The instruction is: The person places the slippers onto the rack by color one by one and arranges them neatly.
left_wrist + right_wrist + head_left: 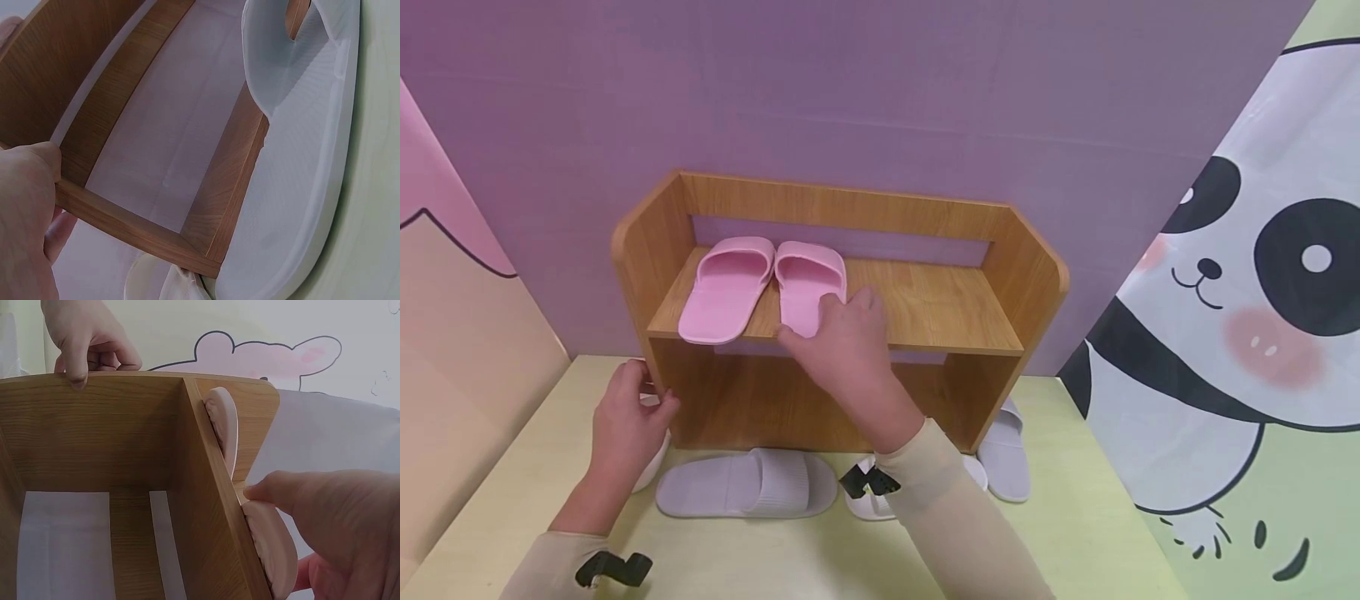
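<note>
Pink slippers (726,304) stand on the upper shelf (940,304) of the wooden shoe rack (850,197), heels at its front edge. Your right hand (853,346) pinches the right slipper (802,310) by its heel; bare shelf stretches to the right side panel (1026,279). Your left hand (628,421) clasps the left side panel (651,250).

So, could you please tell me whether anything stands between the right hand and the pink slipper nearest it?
Nothing visible does: the right hand is at the right pink slipper, thumb and fingers about its edges. The left pink slipper lies beside it, out of the way.
</note>
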### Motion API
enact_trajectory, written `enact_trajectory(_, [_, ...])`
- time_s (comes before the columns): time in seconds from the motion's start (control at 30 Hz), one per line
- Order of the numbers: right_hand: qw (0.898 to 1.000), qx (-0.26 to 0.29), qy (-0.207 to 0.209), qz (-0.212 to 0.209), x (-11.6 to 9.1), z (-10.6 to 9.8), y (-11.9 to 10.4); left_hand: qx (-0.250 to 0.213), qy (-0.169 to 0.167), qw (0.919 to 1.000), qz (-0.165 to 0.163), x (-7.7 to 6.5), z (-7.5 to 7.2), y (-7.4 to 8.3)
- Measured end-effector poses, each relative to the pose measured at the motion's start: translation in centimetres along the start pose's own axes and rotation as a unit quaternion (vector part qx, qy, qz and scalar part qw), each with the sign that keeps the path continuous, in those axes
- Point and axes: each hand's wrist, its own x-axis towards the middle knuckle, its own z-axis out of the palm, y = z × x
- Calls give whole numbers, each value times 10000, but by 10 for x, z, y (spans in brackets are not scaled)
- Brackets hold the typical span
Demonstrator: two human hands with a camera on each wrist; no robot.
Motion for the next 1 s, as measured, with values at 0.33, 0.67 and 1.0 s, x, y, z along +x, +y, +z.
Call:
enact_trajectory(0.33, [9990,-411,114,-160,-2,4,-3,3,-1,10000,-17,0,0,1])
enact_trajectory(0.67, [9988,-426,-2,-221,-2,2,-4,4,-21,10000,-31,-1,-1,1])
enact_trajectory(1.0, [9995,-192,-120,-232,-3,1,-3,21,-26,10000,-17,-1,0,-1])
